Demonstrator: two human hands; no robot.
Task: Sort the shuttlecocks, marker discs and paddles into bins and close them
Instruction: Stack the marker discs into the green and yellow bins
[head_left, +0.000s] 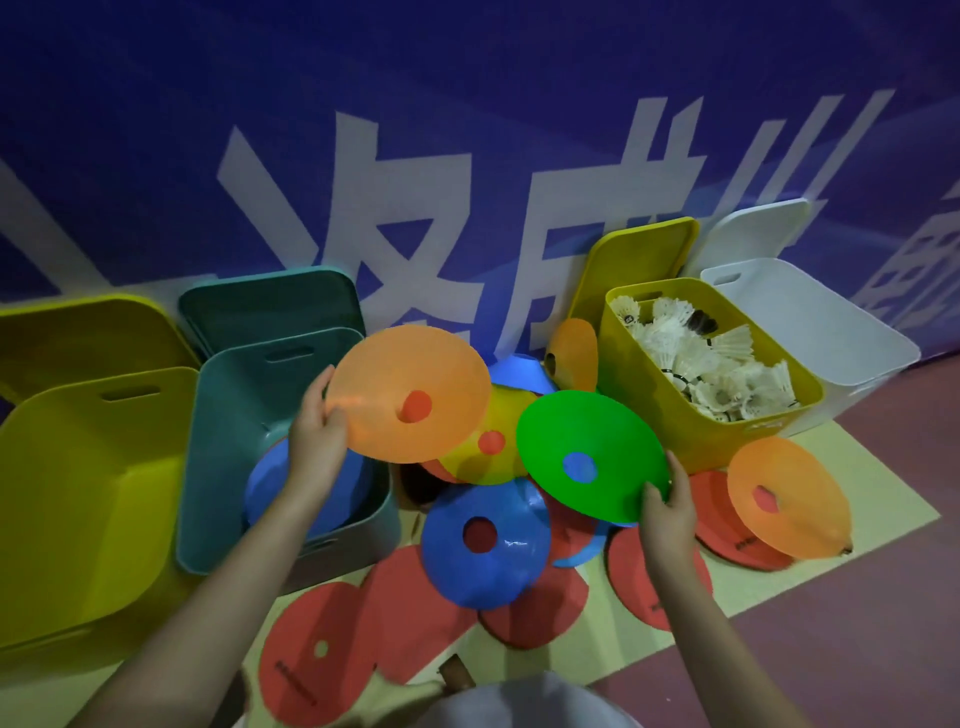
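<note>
The big yellow bin (78, 499) at far left is cut off by the frame, its contents unseen. The teal bin (228, 415) holds a blue disc (265, 488), half hidden by the left hand (317, 441), which grips an orange disc (410, 392) above the bin's edge. The right hand (667, 512) pinches a green disc (592, 454) over the floor pile. The small yellow bin (670, 415) holds shuttlecocks (727, 374); the white bin's (831, 332) interior is hard to make out.

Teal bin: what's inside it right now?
The teal bin holds at least one blue marker disc, lying against its right wall. The left hand and forearm cover part of the interior, so anything beneath can't be seen.
</note>
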